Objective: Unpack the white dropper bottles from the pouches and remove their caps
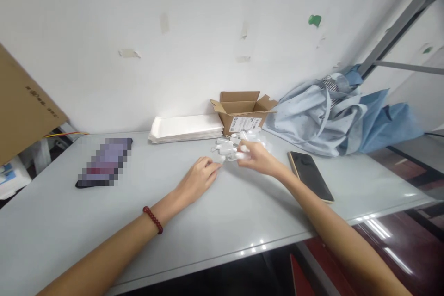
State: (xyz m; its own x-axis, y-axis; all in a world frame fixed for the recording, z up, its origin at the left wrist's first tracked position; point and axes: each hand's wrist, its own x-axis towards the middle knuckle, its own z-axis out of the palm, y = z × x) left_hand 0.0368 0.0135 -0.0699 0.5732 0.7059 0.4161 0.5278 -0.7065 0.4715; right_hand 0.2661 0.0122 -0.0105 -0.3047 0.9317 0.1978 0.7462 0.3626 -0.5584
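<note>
My right hand (257,157) is closed around a small white plastic piece (244,155), held just above the grey table (194,236). My left hand (198,179), with a dark red bead bracelet (153,220) at the wrist, pinches thumb and fingers together at a small whitish tip (221,159). Whether that tip belongs to the piece in my right hand I cannot tell. Just behind both hands lies a loose pile of similar white pieces (226,148), some with small metal clasps, partly covered by my right hand.
An open cardboard box (239,120) stands against the wall, beside a stack of white envelopes or flat packets (187,128). To the left lies a phone with a blurred screen (106,162); to the right, a dark-screened phone (310,175). Light blue cloth (312,115) is heaped behind it.
</note>
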